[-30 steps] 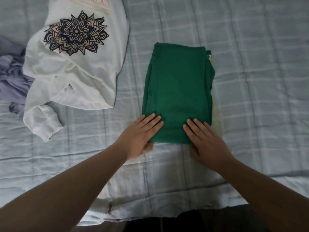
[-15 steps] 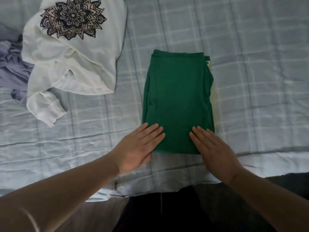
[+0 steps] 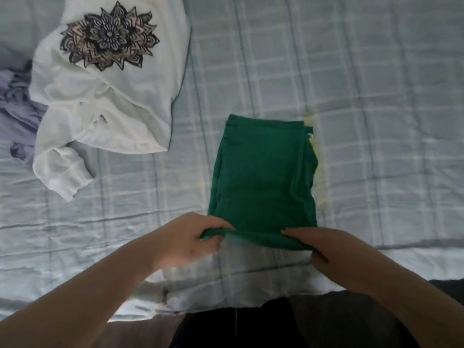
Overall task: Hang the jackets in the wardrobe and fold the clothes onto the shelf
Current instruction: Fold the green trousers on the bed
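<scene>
A folded green garment (image 3: 263, 177) lies on the bed in a tidy rectangle. My left hand (image 3: 185, 239) pinches its near left corner, fingers curled over the hem. Gripping the near right corner is my right hand (image 3: 316, 244), thumb on top of the cloth. The near edge of the green garment is lifted slightly off the sheet. A white sweatshirt (image 3: 113, 101) with a dark mandala print lies spread at the upper left, one sleeve trailing toward me.
The bed is covered by a pale blue checked sheet (image 3: 376, 96). A crumpled lavender garment (image 3: 17, 116) sits at the far left, partly under the white sweatshirt. The bed's near edge runs along the bottom, with dark floor below it.
Both hands lay flat on the green garment's near edge before. Now their fingers have closed around its near corners and raised the edge a little.
</scene>
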`<state>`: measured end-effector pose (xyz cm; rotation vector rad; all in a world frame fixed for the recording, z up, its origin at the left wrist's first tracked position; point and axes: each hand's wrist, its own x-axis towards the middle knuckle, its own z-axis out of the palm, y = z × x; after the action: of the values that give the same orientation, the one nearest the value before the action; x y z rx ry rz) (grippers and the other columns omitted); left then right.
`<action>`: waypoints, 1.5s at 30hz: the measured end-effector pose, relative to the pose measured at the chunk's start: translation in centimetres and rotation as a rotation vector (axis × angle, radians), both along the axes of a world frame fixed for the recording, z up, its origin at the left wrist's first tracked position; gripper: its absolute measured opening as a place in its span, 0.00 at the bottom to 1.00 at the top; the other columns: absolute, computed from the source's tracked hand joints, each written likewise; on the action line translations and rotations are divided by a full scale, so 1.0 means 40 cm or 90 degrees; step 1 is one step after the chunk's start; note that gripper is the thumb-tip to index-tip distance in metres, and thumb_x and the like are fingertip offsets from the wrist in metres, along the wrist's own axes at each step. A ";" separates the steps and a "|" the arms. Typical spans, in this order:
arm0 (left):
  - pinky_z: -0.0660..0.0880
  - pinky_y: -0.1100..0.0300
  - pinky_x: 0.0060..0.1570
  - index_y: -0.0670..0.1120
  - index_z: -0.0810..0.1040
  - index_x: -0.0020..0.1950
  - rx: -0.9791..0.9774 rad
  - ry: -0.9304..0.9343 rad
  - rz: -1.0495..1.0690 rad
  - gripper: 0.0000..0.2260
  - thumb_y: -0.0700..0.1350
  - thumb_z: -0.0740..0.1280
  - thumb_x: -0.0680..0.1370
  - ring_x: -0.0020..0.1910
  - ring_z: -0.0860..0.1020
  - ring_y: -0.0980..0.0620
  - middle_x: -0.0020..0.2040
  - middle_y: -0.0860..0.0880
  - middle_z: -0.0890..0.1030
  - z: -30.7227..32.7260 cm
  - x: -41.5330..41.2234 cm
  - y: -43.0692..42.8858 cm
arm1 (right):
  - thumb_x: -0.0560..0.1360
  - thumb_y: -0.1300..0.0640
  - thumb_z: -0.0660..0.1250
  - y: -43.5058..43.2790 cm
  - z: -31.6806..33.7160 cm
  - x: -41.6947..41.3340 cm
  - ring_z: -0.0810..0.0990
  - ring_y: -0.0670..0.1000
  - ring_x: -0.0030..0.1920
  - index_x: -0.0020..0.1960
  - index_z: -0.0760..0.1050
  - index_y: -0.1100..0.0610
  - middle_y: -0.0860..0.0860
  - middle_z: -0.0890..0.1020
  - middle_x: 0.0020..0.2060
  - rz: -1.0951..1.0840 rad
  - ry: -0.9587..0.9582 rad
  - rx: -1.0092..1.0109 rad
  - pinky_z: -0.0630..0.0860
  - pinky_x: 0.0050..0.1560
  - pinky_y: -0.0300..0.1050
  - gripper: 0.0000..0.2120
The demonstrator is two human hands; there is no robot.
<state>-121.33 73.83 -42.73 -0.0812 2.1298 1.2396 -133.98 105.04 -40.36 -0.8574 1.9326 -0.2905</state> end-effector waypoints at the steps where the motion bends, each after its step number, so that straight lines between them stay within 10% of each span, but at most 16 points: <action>1: 0.72 0.74 0.41 0.75 0.76 0.55 0.015 0.000 0.054 0.14 0.58 0.60 0.74 0.42 0.81 0.63 0.47 0.67 0.82 0.024 -0.050 -0.017 | 0.75 0.62 0.61 -0.013 0.032 -0.051 0.76 0.31 0.44 0.64 0.68 0.27 0.22 0.76 0.47 -0.074 -0.014 -0.022 0.70 0.45 0.24 0.30; 10: 0.79 0.58 0.44 0.54 0.78 0.51 -0.017 0.081 0.503 0.05 0.48 0.72 0.78 0.45 0.82 0.54 0.47 0.50 0.83 -0.083 -0.420 -0.066 | 0.77 0.54 0.68 -0.164 -0.130 -0.372 0.80 0.44 0.46 0.50 0.78 0.46 0.40 0.81 0.42 -0.609 0.186 -0.170 0.68 0.40 0.32 0.04; 14: 0.76 0.54 0.53 0.52 0.68 0.69 -0.162 0.098 0.508 0.20 0.52 0.68 0.79 0.56 0.78 0.49 0.62 0.50 0.76 -0.128 -0.455 -0.006 | 0.78 0.54 0.66 -0.195 -0.217 -0.378 0.77 0.54 0.56 0.61 0.75 0.54 0.51 0.78 0.54 -0.596 0.278 -0.104 0.70 0.55 0.43 0.12; 19: 0.60 0.44 0.74 0.45 0.64 0.77 -0.507 0.408 0.248 0.25 0.51 0.60 0.81 0.77 0.60 0.39 0.78 0.40 0.61 -0.130 -0.377 0.062 | 0.79 0.55 0.58 -0.200 -0.181 -0.298 0.65 0.56 0.72 0.71 0.67 0.55 0.54 0.69 0.70 -0.470 0.518 -0.208 0.62 0.73 0.53 0.21; 25: 0.50 0.41 0.78 0.49 0.56 0.82 -0.538 0.310 0.035 0.29 0.57 0.52 0.82 0.81 0.51 0.42 0.81 0.42 0.58 -0.194 -0.318 0.111 | 0.80 0.48 0.54 -0.210 -0.227 -0.195 0.57 0.59 0.78 0.78 0.60 0.58 0.56 0.62 0.77 -0.132 0.518 -0.090 0.57 0.75 0.63 0.29; 35: 0.54 0.45 0.78 0.49 0.62 0.78 -0.395 0.322 0.232 0.25 0.50 0.61 0.81 0.80 0.54 0.46 0.80 0.45 0.60 -0.199 -0.324 0.097 | 0.79 0.50 0.58 -0.197 -0.239 -0.208 0.57 0.54 0.78 0.77 0.63 0.56 0.53 0.63 0.77 -0.334 0.412 -0.204 0.54 0.78 0.55 0.27; 40: 0.72 0.64 0.48 0.48 0.64 0.74 -0.132 0.019 0.677 0.25 0.47 0.67 0.79 0.58 0.77 0.53 0.63 0.52 0.75 -0.158 -0.342 0.068 | 0.78 0.51 0.66 -0.176 -0.204 -0.202 0.67 0.52 0.71 0.75 0.61 0.53 0.51 0.68 0.71 -0.775 0.190 -0.140 0.65 0.72 0.53 0.29; 45: 0.67 0.65 0.31 0.47 0.72 0.61 -0.170 -0.101 0.649 0.18 0.57 0.68 0.78 0.39 0.75 0.62 0.45 0.57 0.76 -0.163 -0.390 0.045 | 0.76 0.48 0.68 -0.178 -0.212 -0.253 0.78 0.55 0.53 0.62 0.71 0.55 0.47 0.76 0.50 -0.775 0.105 -0.034 0.75 0.50 0.50 0.18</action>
<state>-136.94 75.62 -49.25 -1.4690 2.1188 1.3611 -144.12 97.94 -48.83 0.3909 2.3963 -0.9920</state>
